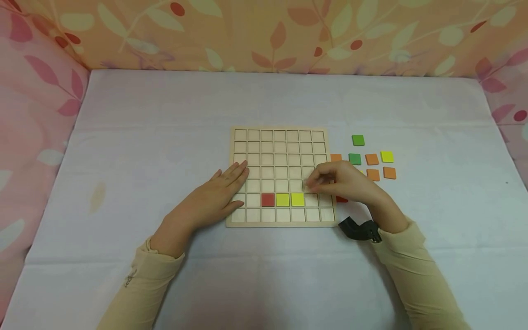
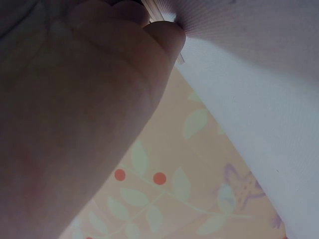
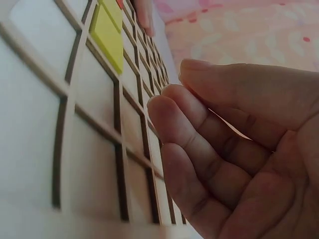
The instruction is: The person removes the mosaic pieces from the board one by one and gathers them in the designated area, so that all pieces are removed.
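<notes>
A wooden grid board (image 1: 280, 225) lies flat on the white cloth. In its second row from the front sit a red tile (image 1: 267, 200), a yellow tile (image 1: 282, 200) and, to the right, another yellow tile (image 1: 297, 199). My left hand (image 1: 214, 197) rests on the board's left edge with its fingers stretched out. Over the right part of the grid hovers my right hand (image 1: 344, 183), just right of the tiles. The right wrist view shows its fingers (image 3: 174, 119) loosely bent and the thumb apart, with nothing between them.
Right of the board lie several loose tiles, among them a green tile (image 1: 358, 140), a yellow tile (image 1: 387, 156) and an orange tile (image 1: 389, 173). A red tile (image 1: 342, 199) is partly covered by the right hand. A black strap (image 1: 356, 229) hangs at the right wrist.
</notes>
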### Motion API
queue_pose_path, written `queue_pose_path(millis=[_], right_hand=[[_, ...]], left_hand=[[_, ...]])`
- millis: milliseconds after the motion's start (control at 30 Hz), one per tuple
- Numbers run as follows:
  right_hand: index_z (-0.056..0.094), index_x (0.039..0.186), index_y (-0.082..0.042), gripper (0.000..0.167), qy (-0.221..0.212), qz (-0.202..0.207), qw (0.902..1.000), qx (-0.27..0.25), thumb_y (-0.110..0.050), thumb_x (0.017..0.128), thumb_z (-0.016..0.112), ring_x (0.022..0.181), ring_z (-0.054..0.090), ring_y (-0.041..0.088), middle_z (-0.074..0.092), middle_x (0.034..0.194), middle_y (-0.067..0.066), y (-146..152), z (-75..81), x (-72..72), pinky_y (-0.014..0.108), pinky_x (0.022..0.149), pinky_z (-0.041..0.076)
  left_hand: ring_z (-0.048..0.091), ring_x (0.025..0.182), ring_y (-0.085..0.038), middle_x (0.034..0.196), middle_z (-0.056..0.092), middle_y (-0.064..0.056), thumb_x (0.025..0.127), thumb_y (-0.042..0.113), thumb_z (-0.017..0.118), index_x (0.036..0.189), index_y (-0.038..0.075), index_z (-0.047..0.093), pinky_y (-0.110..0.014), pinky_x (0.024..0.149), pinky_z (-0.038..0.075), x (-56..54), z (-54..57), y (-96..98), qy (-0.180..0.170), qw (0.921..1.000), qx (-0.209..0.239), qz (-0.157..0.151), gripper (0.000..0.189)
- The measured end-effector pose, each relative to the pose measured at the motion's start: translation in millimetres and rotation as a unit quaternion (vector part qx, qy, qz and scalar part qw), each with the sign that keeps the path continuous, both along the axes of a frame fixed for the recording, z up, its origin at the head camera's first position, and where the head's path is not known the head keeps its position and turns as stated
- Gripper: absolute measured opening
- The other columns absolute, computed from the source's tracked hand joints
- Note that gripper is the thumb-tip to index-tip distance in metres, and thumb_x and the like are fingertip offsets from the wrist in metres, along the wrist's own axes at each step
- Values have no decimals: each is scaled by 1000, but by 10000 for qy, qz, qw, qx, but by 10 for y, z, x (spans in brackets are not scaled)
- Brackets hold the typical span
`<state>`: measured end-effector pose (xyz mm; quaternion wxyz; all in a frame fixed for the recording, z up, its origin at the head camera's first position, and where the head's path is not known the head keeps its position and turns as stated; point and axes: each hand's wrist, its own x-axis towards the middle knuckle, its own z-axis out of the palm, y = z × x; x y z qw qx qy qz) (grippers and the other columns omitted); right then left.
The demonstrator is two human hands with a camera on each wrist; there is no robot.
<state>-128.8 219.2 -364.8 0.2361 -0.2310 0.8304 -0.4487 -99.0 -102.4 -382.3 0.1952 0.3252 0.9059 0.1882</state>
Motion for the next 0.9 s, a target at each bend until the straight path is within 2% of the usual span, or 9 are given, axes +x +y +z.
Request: queue_pose_path(millis=[433, 633, 900], right_hand=[[70, 87, -8, 6, -91, 420, 9990, -126, -5, 82, 72, 80, 62, 14, 68, 86, -2, -269, 14, -28, 27, 74, 51], [70, 88, -5, 6, -100, 674, 9973, -279, -2, 83, 70, 77, 63, 14, 69, 85, 2, -387, -13, -55, 28, 71, 52], [71, 87, -5, 6, -104, 810, 9962, -298, -2, 82, 70, 75, 61, 15, 69, 85, 2, -529, -44, -91, 27, 71, 51]], left_hand=[[4, 144, -23, 158, 4, -8, 96, 27, 55, 150, 2, 15, -48, 113, 11, 6, 7, -4, 10, 10000, 34, 9, 72], [5, 144, -23, 158, 5, -9, 96, 26, 55, 150, 1, 15, -48, 113, 11, 2, 9, -5, 20, 10000, 51, -5, 71], [4, 144, -23, 158, 4, -8, 96, 26, 55, 150, 2, 15, -47, 113, 12, 2, 3, -6, 11, 10000, 7, 8, 71]])
